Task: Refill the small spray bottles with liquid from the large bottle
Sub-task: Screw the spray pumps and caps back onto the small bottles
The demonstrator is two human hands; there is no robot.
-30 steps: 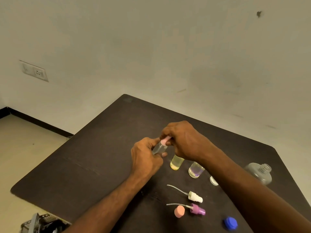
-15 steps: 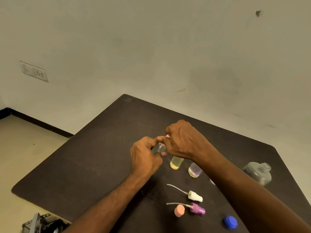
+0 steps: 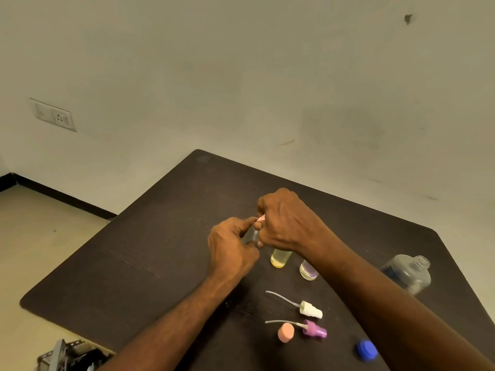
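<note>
My left hand (image 3: 231, 250) grips a small clear spray bottle (image 3: 251, 234) above the dark table (image 3: 150, 253). My right hand (image 3: 284, 220) is curled round its pink spray top (image 3: 261, 218), mostly hiding it. Two uncapped small bottles stand just right of my hands: one with yellow liquid (image 3: 280, 259), one clear with a purple tint (image 3: 308, 271). The large grey bottle (image 3: 409, 274) stands open at the right.
Nearer me lie a white spray head (image 3: 310, 309) and a purple spray head (image 3: 314, 329), each with its tube, a peach cap (image 3: 285, 332) and a blue cap (image 3: 366, 349). A dark basket (image 3: 69, 356) sits on the floor at lower left.
My right hand has closed further over the pink top and turned on it, so less pink shows. The bottle stays in my left hand.
</note>
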